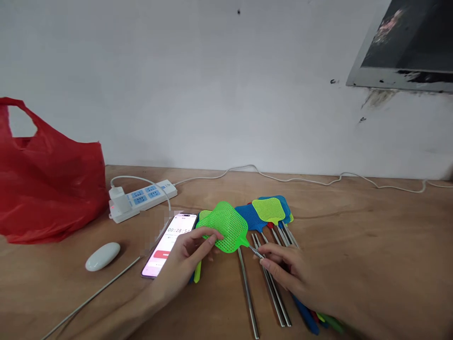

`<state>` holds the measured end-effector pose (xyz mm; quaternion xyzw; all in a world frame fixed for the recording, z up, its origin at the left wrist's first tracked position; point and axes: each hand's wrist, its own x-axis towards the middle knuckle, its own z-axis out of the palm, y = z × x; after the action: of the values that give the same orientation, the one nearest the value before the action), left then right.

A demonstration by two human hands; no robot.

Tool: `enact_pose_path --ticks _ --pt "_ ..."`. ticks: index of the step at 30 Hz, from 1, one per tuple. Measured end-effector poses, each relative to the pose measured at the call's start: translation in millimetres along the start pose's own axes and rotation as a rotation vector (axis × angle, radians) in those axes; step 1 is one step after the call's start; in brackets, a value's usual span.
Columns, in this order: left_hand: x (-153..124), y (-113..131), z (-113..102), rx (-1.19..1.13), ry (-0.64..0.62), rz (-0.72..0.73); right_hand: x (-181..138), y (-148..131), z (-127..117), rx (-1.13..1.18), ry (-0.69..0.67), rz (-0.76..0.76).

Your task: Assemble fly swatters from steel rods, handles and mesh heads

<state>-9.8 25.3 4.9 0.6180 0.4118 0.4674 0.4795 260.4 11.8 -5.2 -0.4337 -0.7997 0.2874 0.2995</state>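
A bright green fly swatter (228,226) with a perforated head is held up between both hands. My left hand (187,257) pinches the near edge of its head between thumb and fingers. Its thin metal shaft, just below the head, is gripped by the fingertips of my right hand (286,269). Behind it lie more swatters: a blue swatter head (250,217) and a yellow-green swatter head (269,209), with others partly covered. Several metal rods (278,302) lie on the table below, near my right hand. Coloured handle ends show beneath my right forearm.
A lit phone (169,245) showing a running timer lies beside my left hand. Further left are a white mouse (102,256), a power strip (143,200) with a plugged-in charger, and a red plastic bag (53,179). A white cable (300,179) runs along the wall.
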Motion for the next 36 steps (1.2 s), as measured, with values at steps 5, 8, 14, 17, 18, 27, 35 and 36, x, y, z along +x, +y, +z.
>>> enact_pose_path --ticks 5,8,14,17,18,27,35,36 --pt "2.1 -5.2 -0.8 -0.08 0.027 -0.044 -3.1 0.7 10.3 0.425 -0.118 0.163" --pt "2.6 -6.9 -1.4 -0.114 0.016 -0.065 -1.9 -1.6 13.2 0.506 -0.141 0.209" --pt "3.5 -4.4 -0.4 -0.108 0.058 -0.122 1.2 -3.8 11.6 0.154 0.033 0.075" --pt "4.0 -2.8 1.0 -0.1 0.099 -0.142 0.7 -2.2 10.3 -0.116 0.091 -0.051" --pt "4.1 -2.7 1.4 -0.1 0.11 -0.145 0.4 -2.1 9.8 -0.182 0.098 -0.082" --pt "4.3 -9.1 -3.3 -0.16 0.113 -0.123 4.4 -17.7 -1.8 0.469 -0.135 0.281" --pt "3.9 -5.3 -1.6 -0.237 0.161 -0.127 11.9 -16.0 -4.2 0.796 -0.275 0.312" --pt "3.9 -5.7 -1.7 -0.232 0.159 -0.124 11.5 -13.8 -2.7 0.738 -0.256 0.301"
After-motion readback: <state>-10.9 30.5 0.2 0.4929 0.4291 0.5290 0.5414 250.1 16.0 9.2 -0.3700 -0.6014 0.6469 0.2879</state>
